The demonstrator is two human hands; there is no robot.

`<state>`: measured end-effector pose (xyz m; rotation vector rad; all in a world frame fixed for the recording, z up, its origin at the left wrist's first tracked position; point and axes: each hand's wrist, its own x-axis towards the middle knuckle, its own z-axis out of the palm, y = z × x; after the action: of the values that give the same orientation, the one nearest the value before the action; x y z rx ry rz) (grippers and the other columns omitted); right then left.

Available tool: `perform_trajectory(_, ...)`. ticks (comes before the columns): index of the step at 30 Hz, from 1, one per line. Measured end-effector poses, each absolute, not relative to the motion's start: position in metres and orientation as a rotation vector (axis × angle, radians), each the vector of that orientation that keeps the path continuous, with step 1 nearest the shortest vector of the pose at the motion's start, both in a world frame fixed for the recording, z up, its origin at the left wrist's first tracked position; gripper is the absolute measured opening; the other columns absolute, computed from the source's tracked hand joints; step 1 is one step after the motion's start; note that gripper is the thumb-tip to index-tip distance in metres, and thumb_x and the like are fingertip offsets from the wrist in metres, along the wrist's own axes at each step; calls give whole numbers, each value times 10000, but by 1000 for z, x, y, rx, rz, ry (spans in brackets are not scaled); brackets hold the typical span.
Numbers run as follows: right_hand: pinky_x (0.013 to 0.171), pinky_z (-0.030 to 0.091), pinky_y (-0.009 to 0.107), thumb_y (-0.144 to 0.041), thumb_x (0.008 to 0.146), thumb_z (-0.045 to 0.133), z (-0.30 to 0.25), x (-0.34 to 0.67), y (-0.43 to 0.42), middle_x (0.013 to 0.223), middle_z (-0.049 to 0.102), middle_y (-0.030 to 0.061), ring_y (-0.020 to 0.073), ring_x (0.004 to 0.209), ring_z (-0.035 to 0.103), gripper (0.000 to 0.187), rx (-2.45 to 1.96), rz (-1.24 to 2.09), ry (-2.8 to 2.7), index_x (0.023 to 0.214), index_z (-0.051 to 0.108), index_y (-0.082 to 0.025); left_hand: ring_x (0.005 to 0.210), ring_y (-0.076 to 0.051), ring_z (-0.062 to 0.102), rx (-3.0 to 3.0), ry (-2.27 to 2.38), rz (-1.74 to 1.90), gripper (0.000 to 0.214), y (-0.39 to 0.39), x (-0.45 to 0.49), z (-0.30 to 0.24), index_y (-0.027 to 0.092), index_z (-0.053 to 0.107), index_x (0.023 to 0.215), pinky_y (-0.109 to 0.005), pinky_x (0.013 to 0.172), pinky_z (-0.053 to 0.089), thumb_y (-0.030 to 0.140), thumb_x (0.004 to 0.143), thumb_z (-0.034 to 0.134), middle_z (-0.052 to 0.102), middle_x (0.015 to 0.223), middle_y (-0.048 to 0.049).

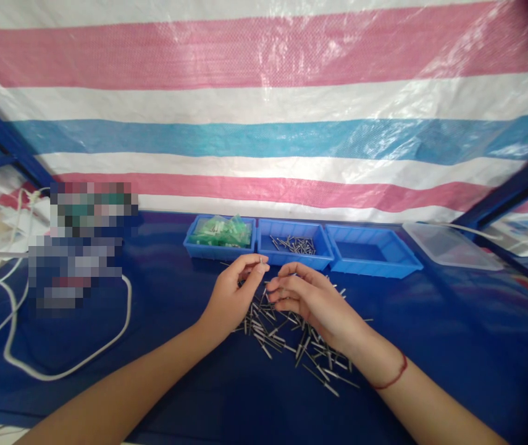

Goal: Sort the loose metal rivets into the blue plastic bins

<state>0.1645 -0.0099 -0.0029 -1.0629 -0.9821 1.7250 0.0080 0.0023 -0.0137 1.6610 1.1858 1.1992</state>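
My left hand [236, 290] hovers over a heap of small metal pins [291, 346] on the blue table, its thumb and forefinger pinched on one pin held upright. My right hand [305, 296] is just to its right, fingers curled together over the same heap; whether it holds a pin I cannot make out. A red thread circles my right wrist. Both hands sit just in front of the middle blue tray [322, 250], which holds several more pins.
A left blue tray [190, 246] holds green parts; the right blue tray [398, 262] looks bare inside. A clear plastic lid [449, 247] lies at the far right. A white cable [60, 371] loops at the left. A striped tarp hangs behind.
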Motion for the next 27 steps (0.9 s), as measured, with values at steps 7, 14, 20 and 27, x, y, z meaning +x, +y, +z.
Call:
perform_trajectory(7, 524, 356, 224, -417, 803, 586, -5, 163, -11, 678, 550, -6, 90, 579, 471, 269, -1071, 1664, -1228, 722, 589, -160, 946, -166, 609, 1793, 1129, 1145, 153, -1, 10, -16, 187, 642, 937, -263, 785, 477, 269, 898, 519, 649, 1011, -47)
perform_trajectory(14, 564, 341, 236, -436, 820, 604, -8, 165, -9, 668, 536, -9, 94, 609, 455, 283, -1023, 1647, -1279, 784, 627, -156, 939, -159, 596, 1796, 1079, 1149, 164, -2, 9, -15, 193, 643, 949, -258, 780, 469, 265, 913, 500, 621, 1000, -44)
perform_trajectory(20, 586, 369, 239, -454, 803, 634, -10, 165, -8, 700, 552, -2, 101, 633, 474, 295, -1011, 1641, -1245, 835, 631, -161, 941, -159, 589, 1795, 1080, 1196, 144, -1, 7, -16, 197, 640, 959, -257, 795, 457, 259, 902, 523, 623, 988, -36)
perform_trajectory(27, 771, 448, 285, -393, 850, 585, -10, 168, -6, 830, 648, 8, 151, 804, 579, 211, -986, 1299, -1545, 843, 650, -193, 928, -152, 588, 1844, 1060, 1196, 138, -2, 6, -13, 204, 647, 962, -238, 751, 453, 247, 899, 533, 611, 991, -36)
